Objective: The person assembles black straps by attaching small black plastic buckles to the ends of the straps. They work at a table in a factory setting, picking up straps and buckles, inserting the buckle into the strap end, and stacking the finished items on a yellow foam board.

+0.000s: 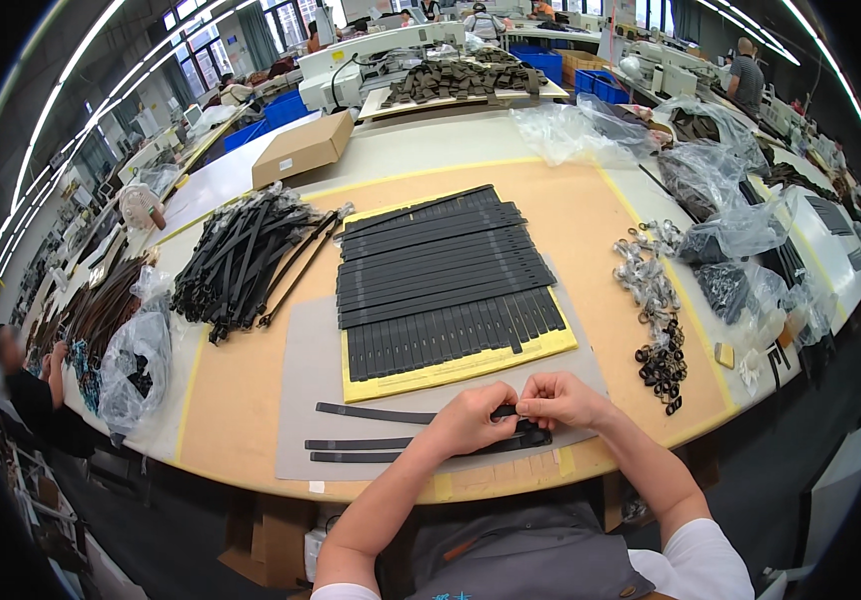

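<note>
Near the table's front edge, my left hand (473, 418) and my right hand (563, 402) meet, both with fingers pinched on the right end of a black strap (376, 412). Its free end stretches leftward. Whatever detail sits between my fingertips is hidden. Two more black straps (351, 445) lie just below it, side by side, their right ends passing under my hands. Beyond my hands is a yellow board (391, 383) covered with rows of flat black straps (441, 265), some laid crosswise over a row of upright ones. A grey mat (301, 370) lies underneath.
At the left lies a heap of black straps with metal fittings (251, 255), near a clear plastic bag (136, 365). Metal rings and buckles (661, 365) are strewn at the right. A cardboard box (303, 150) stands at the back. Another person (31, 390) works at far left.
</note>
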Demonstrator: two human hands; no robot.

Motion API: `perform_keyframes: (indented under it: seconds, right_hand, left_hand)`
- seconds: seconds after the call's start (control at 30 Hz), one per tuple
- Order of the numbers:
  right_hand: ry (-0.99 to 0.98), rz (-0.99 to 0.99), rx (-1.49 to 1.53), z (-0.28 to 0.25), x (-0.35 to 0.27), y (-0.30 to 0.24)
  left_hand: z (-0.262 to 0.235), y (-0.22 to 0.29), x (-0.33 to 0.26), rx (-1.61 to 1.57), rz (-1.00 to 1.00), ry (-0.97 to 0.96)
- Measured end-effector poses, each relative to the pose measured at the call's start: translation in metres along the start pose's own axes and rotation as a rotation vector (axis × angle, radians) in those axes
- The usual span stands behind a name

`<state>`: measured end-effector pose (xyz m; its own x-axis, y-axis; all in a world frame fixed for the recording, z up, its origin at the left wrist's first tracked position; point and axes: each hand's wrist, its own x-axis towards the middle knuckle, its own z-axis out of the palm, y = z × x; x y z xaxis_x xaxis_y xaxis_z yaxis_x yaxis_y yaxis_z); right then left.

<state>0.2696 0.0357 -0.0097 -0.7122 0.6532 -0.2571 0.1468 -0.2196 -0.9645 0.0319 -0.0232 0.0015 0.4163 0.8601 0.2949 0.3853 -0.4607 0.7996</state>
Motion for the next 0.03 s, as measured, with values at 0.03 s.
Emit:
perform_keyframes:
  seconds: [0.03]
  right_hand:
    - [-0.001, 0.0, 0.0, 0.0002, -0.0004, -0.0001]
  left_hand:
    - [0.0, 0.0, 0.0003, 0.0, 0.0, 0.0]
